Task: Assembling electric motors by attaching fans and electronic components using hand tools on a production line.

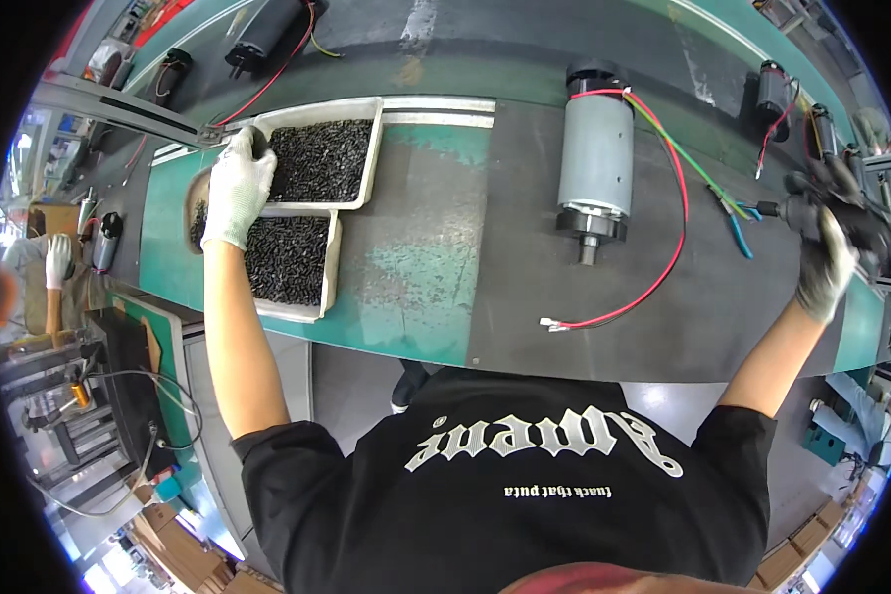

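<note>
My left hand [236, 193], in a white glove, is at the left end of the bench, over the edge of a white tray [374, 158] of small black pieces. Its fingers are closed on a dark rounded piece [259, 144], whose kind I cannot make out. At the far right my gloved right hand [827, 267] is wrapped round a black power driver [807, 213], partly blurred, its nose pointing left. Between my hands a grey cylindrical motor [596, 158] lies shaft toward me, with red, black and green-yellow wires trailing to its right.
Blue-handled pliers [740, 238] lie near the driver's nose. A second white tray [333, 267] of black pieces sits nearer me. More motors [267, 35] [774, 99] lie beyond the bench. A metal rail [119, 107] juts in from the left, where another person's gloved hand [59, 259] shows.
</note>
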`<state>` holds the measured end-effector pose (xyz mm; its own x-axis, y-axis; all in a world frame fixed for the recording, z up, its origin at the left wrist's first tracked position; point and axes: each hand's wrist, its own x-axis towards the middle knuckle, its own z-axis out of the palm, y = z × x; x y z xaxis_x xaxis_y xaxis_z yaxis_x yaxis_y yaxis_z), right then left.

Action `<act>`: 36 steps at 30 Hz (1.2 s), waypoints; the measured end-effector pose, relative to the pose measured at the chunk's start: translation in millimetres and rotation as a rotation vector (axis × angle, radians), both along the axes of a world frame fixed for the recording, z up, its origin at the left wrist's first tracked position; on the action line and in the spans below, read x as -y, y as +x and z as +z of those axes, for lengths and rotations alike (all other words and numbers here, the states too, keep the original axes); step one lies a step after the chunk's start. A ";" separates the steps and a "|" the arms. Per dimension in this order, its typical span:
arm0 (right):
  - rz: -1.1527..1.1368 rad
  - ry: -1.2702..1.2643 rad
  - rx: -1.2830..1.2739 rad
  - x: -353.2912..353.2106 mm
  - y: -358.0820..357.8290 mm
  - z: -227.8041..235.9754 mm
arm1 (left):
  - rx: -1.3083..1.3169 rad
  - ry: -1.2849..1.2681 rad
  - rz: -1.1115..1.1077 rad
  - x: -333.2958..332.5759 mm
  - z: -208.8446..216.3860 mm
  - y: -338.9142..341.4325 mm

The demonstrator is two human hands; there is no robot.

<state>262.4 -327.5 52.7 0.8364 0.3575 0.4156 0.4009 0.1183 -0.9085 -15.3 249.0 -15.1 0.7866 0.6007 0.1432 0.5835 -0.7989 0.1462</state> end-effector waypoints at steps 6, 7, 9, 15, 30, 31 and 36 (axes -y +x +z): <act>0.633 0.591 -0.051 -59.8 -76.5 25.7 | 0.819 -1.185 -0.107 90.8 13.5 16.4; 0.737 0.659 0.032 -75.2 -86.1 25.7 | 0.838 -1.241 -0.148 115.1 13.3 23.3; 0.563 0.781 -0.074 -107.4 -103.0 34.7 | 0.960 -1.650 -0.153 178.3 13.1 36.5; 0.351 0.796 -0.199 -116.9 -114.6 36.2 | 0.934 -2.624 -0.479 281.9 8.5 52.0; 0.375 0.631 -0.300 -114.3 -124.5 26.4 | 0.848 -2.699 -0.315 312.2 12.9 52.6; 0.377 0.624 -0.312 -85.6 -110.9 27.2 | 0.847 -2.698 -0.304 314.0 11.3 51.4; 0.387 0.567 -0.393 -98.3 -134.4 14.4 | 0.839 -2.555 -0.037 329.0 -1.6 42.1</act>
